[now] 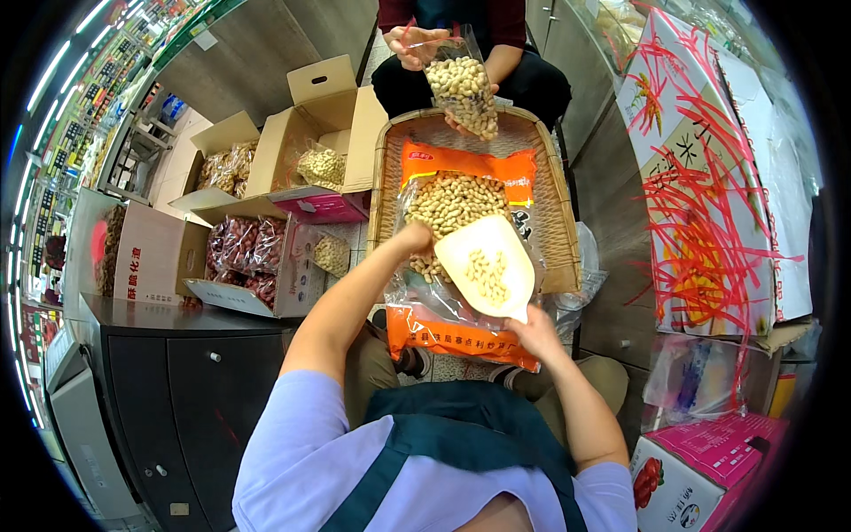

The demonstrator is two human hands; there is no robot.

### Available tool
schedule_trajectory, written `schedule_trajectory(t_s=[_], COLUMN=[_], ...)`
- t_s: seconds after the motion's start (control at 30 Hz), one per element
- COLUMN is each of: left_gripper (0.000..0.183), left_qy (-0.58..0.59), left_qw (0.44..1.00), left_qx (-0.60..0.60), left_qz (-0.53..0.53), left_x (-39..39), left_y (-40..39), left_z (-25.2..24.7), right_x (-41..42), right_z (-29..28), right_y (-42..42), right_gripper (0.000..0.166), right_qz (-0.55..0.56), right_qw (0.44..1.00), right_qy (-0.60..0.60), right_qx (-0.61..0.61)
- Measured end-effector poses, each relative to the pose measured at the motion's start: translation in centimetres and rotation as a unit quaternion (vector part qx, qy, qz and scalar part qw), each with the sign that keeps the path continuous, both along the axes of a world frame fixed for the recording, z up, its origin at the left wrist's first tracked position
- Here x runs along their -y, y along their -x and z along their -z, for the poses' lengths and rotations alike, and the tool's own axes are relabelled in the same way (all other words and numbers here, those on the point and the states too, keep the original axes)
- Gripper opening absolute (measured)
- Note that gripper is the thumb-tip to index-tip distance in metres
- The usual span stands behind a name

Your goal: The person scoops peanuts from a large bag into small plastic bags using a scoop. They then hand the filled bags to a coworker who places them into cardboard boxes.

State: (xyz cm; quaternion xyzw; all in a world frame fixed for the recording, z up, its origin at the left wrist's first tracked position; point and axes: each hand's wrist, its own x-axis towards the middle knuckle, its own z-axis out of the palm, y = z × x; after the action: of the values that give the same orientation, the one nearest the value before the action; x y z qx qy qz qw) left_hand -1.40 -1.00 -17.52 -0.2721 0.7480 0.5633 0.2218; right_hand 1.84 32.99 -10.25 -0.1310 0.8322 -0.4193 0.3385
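My right hand (535,330) grips the handle of a cream plastic scoop (459,266), whose bowl holds some peanuts in their shells. Beside the scoop's left edge is my left hand (415,238), at the peanuts (459,199) in a large clear and orange plastic bag (465,338); its fingers are partly hidden. This bag lies on a woven bamboo tray (555,173). Across the tray a seated person holds a smaller clear bag of peanuts (462,86) between both hands, with a red tie near its top.
Cardboard boxes (302,120) with bagged peanuts and bagged reddish goods (243,246) stand at the left, near a dark cabinet (219,372). Red plastic ties (711,219) lie over a white box at the right. A pink and white box (705,459) is at the lower right.
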Motion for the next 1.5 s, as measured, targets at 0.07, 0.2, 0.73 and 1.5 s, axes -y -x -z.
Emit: schedule_trajectory(t_s=[0.07, 0.2, 0.73, 1.5], left_gripper=[0.031, 0.048, 0.074, 0.044], left_qy=[-0.082, 0.092, 0.374, 0.321], left_qw=[0.970, 0.957, 0.911, 0.911], left_qx=[-0.075, -0.167, -0.080, -0.170], left_qz=[-0.218, -0.217, 0.155, -0.194], left_x=[1.2, 3.8, -2.8, -4.5], left_y=[2.0, 4.9, 11.3, 5.8], left_z=[-0.6, 0.8, -0.6, 2.1], right_x=[-0.4, -0.9, 2.4, 2.4], right_z=[1.2, 4.5, 3.8, 4.8], right_y=[-2.3, -6.1, -1.6, 0.4], right_gripper=[0.033, 0.032, 0.037, 0.044], right_qz=[-0.003, 0.017, 0.051, 0.030], right_qw=[0.999, 0.997, 0.989, 0.988], right_qy=[-0.022, -0.069, -0.139, -0.145], right_qx=[-0.037, 0.010, 0.032, 0.050])
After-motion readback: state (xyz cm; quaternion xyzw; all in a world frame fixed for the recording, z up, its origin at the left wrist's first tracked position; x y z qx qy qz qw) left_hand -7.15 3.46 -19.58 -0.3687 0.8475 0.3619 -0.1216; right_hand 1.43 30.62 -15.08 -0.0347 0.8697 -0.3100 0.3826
